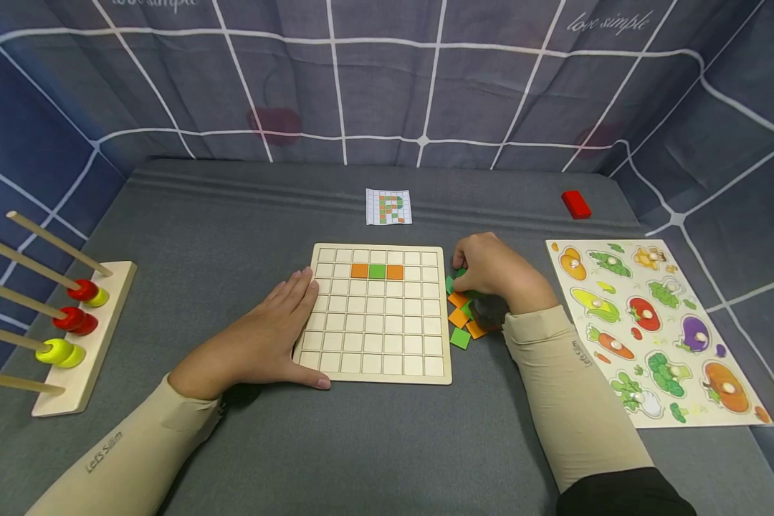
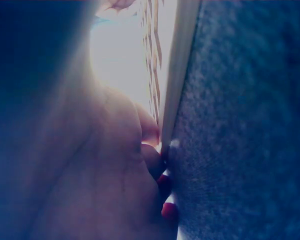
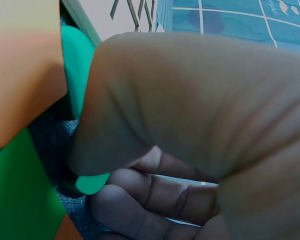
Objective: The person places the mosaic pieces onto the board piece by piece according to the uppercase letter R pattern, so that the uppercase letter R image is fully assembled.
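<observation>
Clock centred on the grid board (image 1: 374,340), 12 at its far edge. Board flat on the grey counter (image 1: 232,215); second row from 12 carries three tiles side by side: orange tile (image 1: 359,271), green tile (image 1: 377,271), second orange tile (image 1: 395,272).

Left hand (image 1: 261,340) at 9 o'clock: grip released, fingers straight along the board's edge, thumb at about 7.

Right hand (image 1: 493,272) between 2 and 3 o'clock: grip pinching a green piece (image 3: 93,184) between thumb and fingers; mostly covered, visible end rounded. Loose pieces (image 1: 460,338), green and orange, heaped beside the board at 3, partly under this hand.

Surroundings: printed pattern card (image 1: 389,207) at 12; red block (image 1: 576,205) at 2; vegetable puzzle (image 1: 664,340) at 3, beyond the right hand; wooden peg rack (image 1: 99,326) with red and yellow-green beads at 9
</observation>
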`<state>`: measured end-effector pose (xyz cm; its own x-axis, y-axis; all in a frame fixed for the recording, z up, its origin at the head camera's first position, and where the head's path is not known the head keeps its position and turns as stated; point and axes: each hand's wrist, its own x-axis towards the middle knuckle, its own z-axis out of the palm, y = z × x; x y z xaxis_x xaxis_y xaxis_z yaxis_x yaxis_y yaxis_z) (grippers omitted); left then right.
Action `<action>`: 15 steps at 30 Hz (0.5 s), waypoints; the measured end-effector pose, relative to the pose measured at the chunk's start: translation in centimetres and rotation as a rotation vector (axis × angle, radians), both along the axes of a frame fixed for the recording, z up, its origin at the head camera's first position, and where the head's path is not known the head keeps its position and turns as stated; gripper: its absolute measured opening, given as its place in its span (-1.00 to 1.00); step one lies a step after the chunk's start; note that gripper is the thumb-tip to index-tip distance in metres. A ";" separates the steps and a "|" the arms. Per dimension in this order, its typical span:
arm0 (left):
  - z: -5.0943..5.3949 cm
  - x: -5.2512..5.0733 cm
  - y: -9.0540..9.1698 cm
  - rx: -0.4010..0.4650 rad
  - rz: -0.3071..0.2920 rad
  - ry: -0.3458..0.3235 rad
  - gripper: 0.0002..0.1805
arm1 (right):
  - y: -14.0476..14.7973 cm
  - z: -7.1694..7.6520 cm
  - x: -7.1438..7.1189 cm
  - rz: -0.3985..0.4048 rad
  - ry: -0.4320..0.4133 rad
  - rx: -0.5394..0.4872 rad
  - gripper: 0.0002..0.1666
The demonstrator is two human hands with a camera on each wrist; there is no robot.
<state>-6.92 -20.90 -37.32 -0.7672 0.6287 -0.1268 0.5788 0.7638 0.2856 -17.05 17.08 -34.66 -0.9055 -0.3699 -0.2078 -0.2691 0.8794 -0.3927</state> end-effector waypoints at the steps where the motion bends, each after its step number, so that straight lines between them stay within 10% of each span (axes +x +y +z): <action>1: 0.0 0.0 0.0 0.000 0.000 0.001 0.67 | 0.0 0.0 0.0 0.000 0.000 0.002 -0.71; 15: 0.0 0.0 0.0 -0.004 0.004 -0.007 0.67 | 0.2 -0.3 -0.3 -0.008 0.017 -0.040 -0.70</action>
